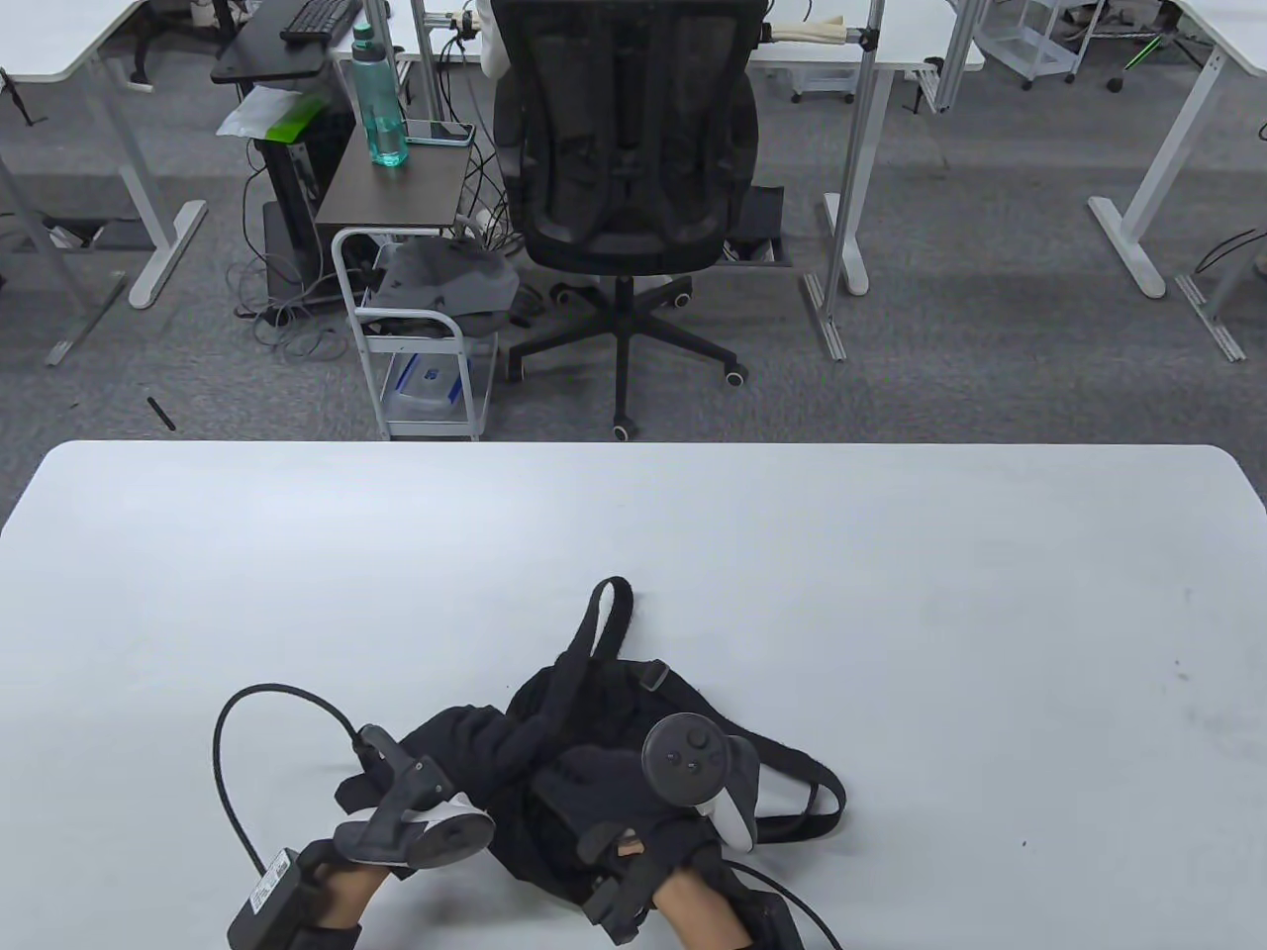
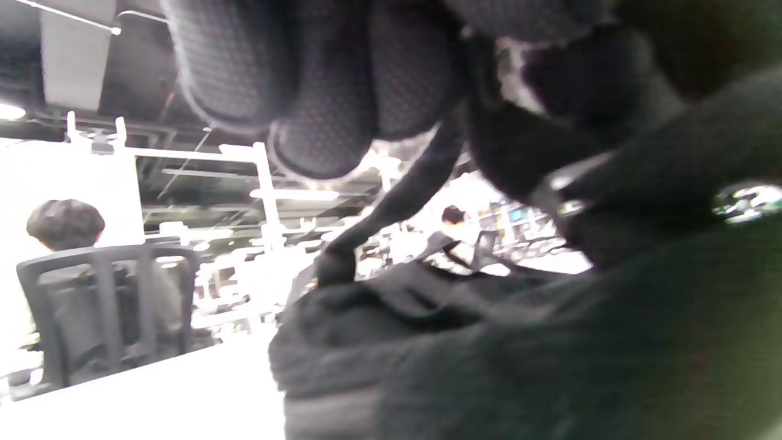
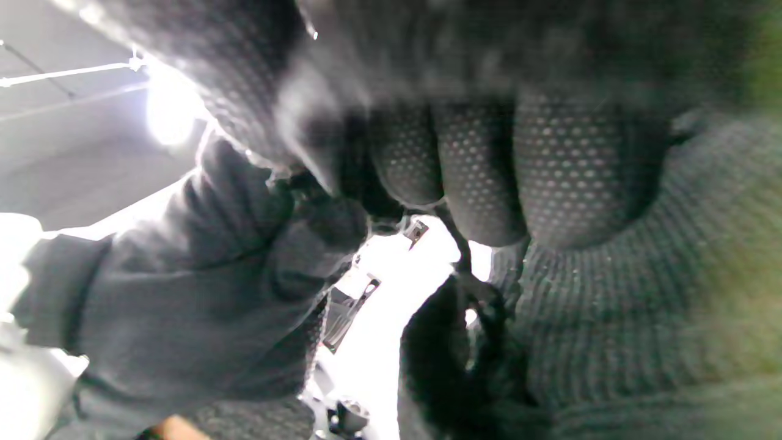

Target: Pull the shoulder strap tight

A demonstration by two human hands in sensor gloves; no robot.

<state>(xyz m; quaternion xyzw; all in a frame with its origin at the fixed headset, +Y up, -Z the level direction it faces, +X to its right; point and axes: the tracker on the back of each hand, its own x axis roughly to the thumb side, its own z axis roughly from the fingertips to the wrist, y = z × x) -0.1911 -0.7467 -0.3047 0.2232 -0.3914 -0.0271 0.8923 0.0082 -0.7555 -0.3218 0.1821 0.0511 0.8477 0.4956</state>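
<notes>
A limp black bag lies near the front edge of the white table. One shoulder strap loops up from it toward the far side, then runs back down toward my left hand. In the left wrist view my curled fingers grip that strap, which rises taut from the bag. My right hand lies on the bag's middle. Its curled fingers clutch the black fabric, beside a small buckle. A second strap loops out to the right.
A black cable arcs over the table left of my left hand. Beyond the far edge stand an office chair, a white cart and desks. A person sits in a chair in the left wrist view.
</notes>
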